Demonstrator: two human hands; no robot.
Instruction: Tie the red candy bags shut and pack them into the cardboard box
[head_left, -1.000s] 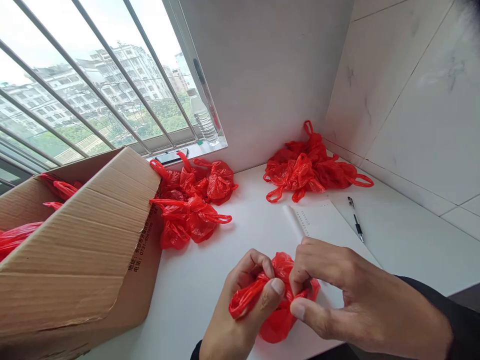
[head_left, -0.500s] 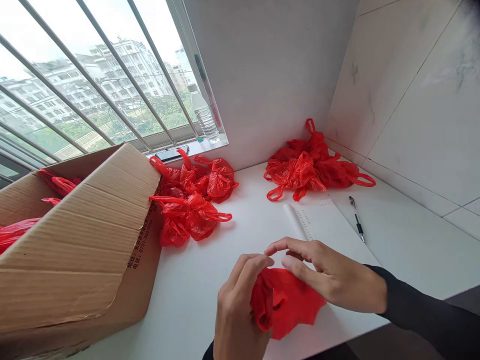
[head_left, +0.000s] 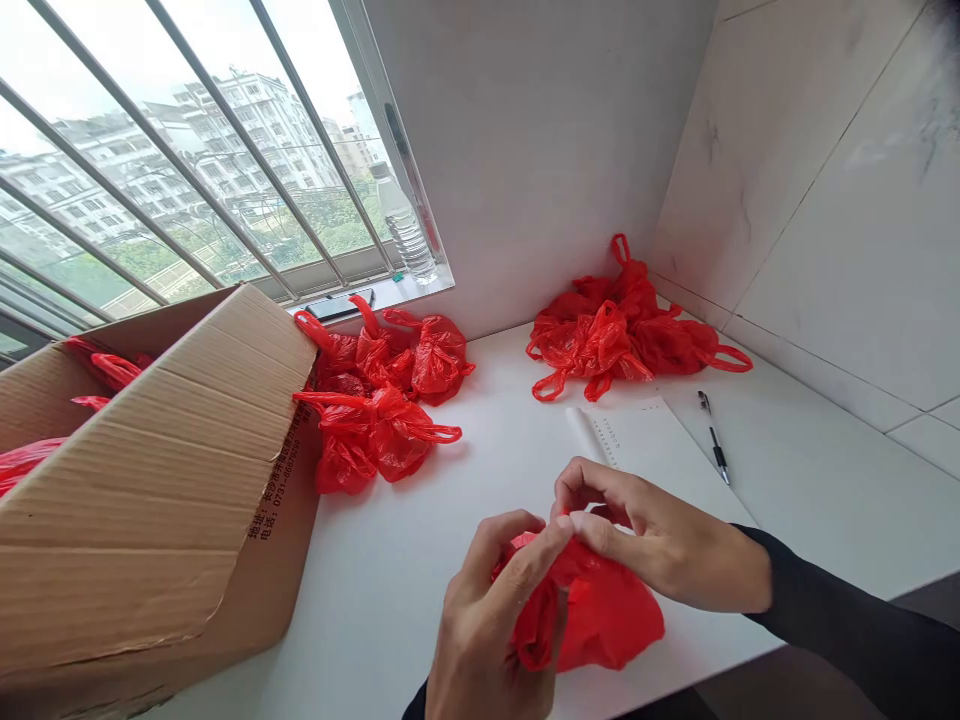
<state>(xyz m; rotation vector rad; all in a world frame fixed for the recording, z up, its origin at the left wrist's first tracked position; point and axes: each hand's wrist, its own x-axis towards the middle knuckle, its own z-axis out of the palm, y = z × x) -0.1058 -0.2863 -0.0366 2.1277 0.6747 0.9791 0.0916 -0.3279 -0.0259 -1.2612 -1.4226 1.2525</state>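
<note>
A small red plastic bag [head_left: 607, 620] rests on the white tabletop [head_left: 405, 560] near the front edge. My left hand [head_left: 487, 630] grips its left side, fingers curled and pinching the top. My right hand [head_left: 652, 540], in a black sleeve, pinches the bag's top from the right, fingertips meeting those of the left hand.
An open cardboard box [head_left: 157, 500] holding red bags lies at the left. One pile of tied red bags [head_left: 382, 400] sits beside it, another pile [head_left: 630, 335] in the far corner. A paper sheet [head_left: 645, 440] and pen [head_left: 711, 450] lie behind my hands. A water bottle [head_left: 401, 225] stands on the windowsill.
My hands opened from the bunched bag, the bag spread flatter, then both hands closed in again and now pinch its top together.
</note>
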